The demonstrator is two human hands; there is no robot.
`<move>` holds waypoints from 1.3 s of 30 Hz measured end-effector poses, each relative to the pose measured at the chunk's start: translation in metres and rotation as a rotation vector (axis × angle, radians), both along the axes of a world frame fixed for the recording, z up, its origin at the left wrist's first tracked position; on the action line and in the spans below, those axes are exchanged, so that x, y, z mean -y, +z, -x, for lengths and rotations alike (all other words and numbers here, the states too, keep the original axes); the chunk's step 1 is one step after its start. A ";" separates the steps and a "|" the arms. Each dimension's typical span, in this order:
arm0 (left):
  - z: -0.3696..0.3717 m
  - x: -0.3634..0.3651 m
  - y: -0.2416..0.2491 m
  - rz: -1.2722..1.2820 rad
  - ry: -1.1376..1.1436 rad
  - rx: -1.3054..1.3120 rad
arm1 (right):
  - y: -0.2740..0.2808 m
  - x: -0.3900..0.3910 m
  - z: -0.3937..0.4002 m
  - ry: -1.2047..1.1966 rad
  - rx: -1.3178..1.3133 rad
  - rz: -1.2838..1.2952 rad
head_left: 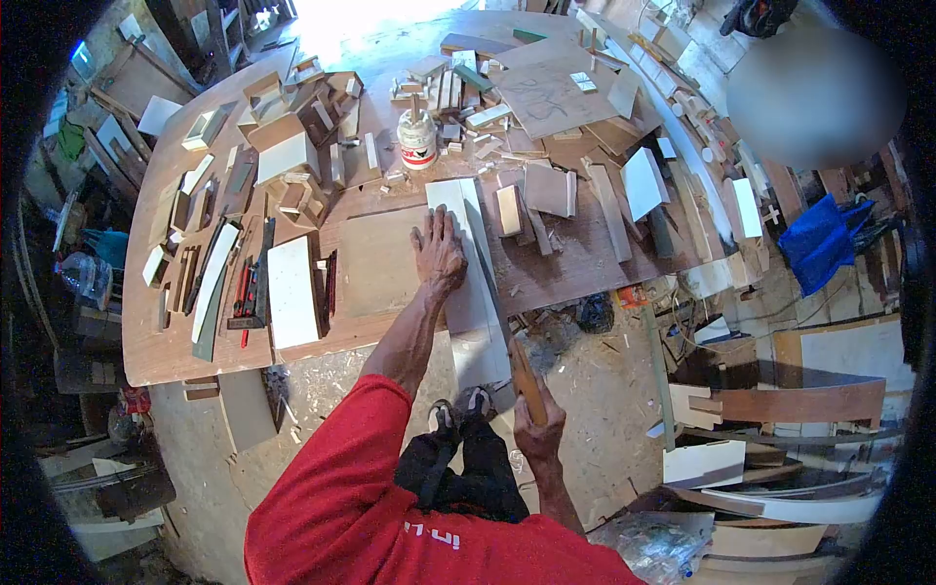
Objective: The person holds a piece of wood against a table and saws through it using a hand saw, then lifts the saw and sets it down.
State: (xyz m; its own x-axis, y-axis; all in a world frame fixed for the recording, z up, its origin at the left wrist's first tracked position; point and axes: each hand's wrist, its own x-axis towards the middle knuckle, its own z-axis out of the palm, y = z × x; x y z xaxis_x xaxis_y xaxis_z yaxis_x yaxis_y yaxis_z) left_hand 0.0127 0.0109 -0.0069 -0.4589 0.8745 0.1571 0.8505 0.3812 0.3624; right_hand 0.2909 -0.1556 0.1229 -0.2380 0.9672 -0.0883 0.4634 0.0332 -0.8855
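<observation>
board (480, 331) was seen laid lengthwise on table (570, 292), its near end jutting past the front edge, over the floor (366, 409). panel (382, 268) lay just left of it; offcuts (487, 117) were strewn beyond, near jar (418, 144). work on the board's near right edge was judged to be in hand, with tool (527, 382) set there; what its working end was could not be told, nor whether the wood was touched by it.

for the step to be done well, firm pressure was judged to be needed over the supported part, since the jutting end might be tipped or shaken. strokes were best kept long, even and in line with the edge, and fingers best kept well clear of the tool's path.

left hand (441, 258) was pressed palm down on the board's left side, fingers spread forward, nothing clasped; its forearm (405, 336) was angled in from the lower left. right hand (539, 429) was held low, off the table's front, closed around the tool's near end, the tool being slanted up toward the board
</observation>
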 end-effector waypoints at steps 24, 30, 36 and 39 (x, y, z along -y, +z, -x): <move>0.003 0.001 -0.015 0.024 0.001 -0.135 | -0.014 -0.024 0.015 0.034 0.055 0.003; 0.006 -0.002 -0.009 -0.006 -0.003 -0.059 | -0.008 0.014 -0.009 -0.003 0.002 -0.079; -0.001 0.004 0.011 0.044 -0.026 -0.034 | 0.012 -0.024 0.026 0.040 0.033 0.028; -0.001 0.002 0.008 0.028 -0.008 0.017 | -0.007 0.003 -0.001 0.022 0.008 -0.037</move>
